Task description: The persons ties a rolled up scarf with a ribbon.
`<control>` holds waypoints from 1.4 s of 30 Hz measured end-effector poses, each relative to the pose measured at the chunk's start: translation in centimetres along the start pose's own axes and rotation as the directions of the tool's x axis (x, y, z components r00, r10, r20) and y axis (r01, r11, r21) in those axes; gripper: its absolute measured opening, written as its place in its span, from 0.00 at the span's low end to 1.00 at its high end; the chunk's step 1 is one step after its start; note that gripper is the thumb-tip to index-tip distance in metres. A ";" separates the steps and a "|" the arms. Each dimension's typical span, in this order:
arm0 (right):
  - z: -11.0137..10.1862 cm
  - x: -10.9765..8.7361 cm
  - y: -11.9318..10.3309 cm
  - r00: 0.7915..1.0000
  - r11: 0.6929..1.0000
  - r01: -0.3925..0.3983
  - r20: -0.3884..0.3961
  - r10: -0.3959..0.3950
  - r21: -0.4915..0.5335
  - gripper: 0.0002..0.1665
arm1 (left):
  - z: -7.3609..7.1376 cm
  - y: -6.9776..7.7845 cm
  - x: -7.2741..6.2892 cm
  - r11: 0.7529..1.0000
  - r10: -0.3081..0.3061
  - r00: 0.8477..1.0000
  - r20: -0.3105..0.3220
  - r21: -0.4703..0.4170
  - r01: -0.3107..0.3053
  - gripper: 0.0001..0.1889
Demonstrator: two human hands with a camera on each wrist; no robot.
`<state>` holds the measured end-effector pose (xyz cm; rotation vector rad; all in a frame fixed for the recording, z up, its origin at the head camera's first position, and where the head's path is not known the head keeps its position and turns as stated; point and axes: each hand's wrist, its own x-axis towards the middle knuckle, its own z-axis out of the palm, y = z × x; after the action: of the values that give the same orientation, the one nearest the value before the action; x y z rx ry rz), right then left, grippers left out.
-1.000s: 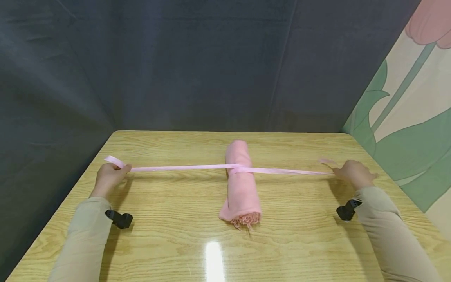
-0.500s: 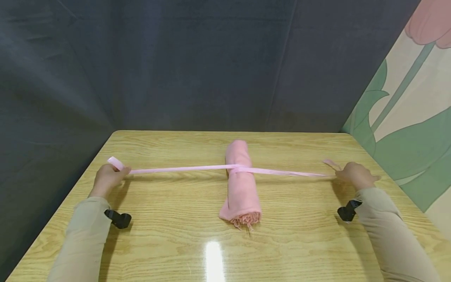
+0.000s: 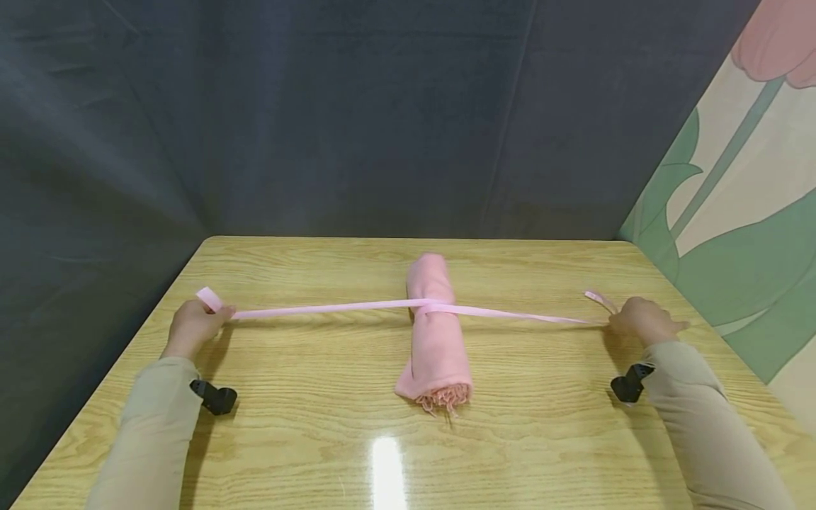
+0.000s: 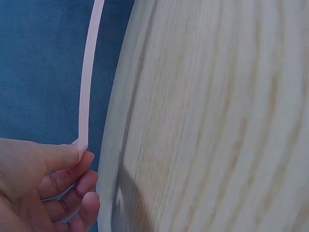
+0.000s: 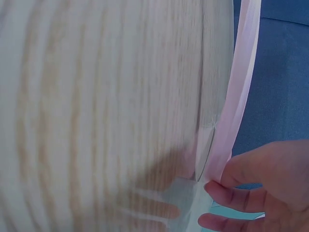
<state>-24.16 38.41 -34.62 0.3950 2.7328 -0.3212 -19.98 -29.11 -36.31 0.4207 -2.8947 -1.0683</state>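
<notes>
The ribbon point(image 3: 325, 309) is a plain pale pink, leaning towards lilac, and the rolled cloth point(image 3: 440, 347) is a warmer solid salmon pink, with a fringe point(image 3: 451, 397) slightly deeper in tone. The table point(image 3: 306, 397) is yellowish tan with streaky brown wood grain, paler and greyer in the wrist views. Behind it, the curtain point(image 3: 357, 120) is plain dark slate blue. The wall point(image 3: 727, 106) is cream, patterned with a pink flower point(image 3: 774, 35) and muted green leaves point(image 3: 758, 262). The sleeves point(image 3: 153, 425) are plain beige; the wrist cameras point(image 3: 219, 399), black.
</notes>
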 end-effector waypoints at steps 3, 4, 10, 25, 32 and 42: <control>0.1 0.0 0.0 1.000 1.000 -0.009 -0.009 0.009 0.004 0.27 | 0.0 -0.1 0.0 1.000 0.008 1.000 -0.007 0.013 -0.007 0.19; 0.1 0.1 0.0 1.000 1.000 -0.011 -0.013 0.011 0.003 0.27 | 0.0 -0.2 0.0 1.000 0.008 1.000 -0.004 0.016 -0.008 0.19; 0.3 0.1 0.0 1.000 1.000 -0.012 -0.024 0.012 -0.010 0.25 | 0.1 -0.4 0.0 0.996 0.008 1.000 0.006 0.085 -0.009 0.19; 0.4 0.0 -0.5 0.999 1.000 0.020 0.034 -0.020 -0.011 0.29 | 0.8 0.6 -0.2 0.976 -0.021 0.997 0.070 0.216 0.006 0.16; 0.1 -0.2 -0.3 0.999 0.999 0.031 0.026 -0.032 0.007 0.21 | 0.5 0.5 -0.2 0.965 -0.054 0.995 0.090 0.262 0.028 0.18; -0.8 -0.8 0.2 0.992 0.995 0.096 -0.080 -0.098 -0.024 0.39 | -1.0 0.6 0.1 0.950 -0.064 0.997 0.041 0.310 0.048 0.32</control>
<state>-23.58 38.65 -33.62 0.2764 2.8387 -0.3087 -20.11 -29.37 -35.20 0.4937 -3.1206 -0.6358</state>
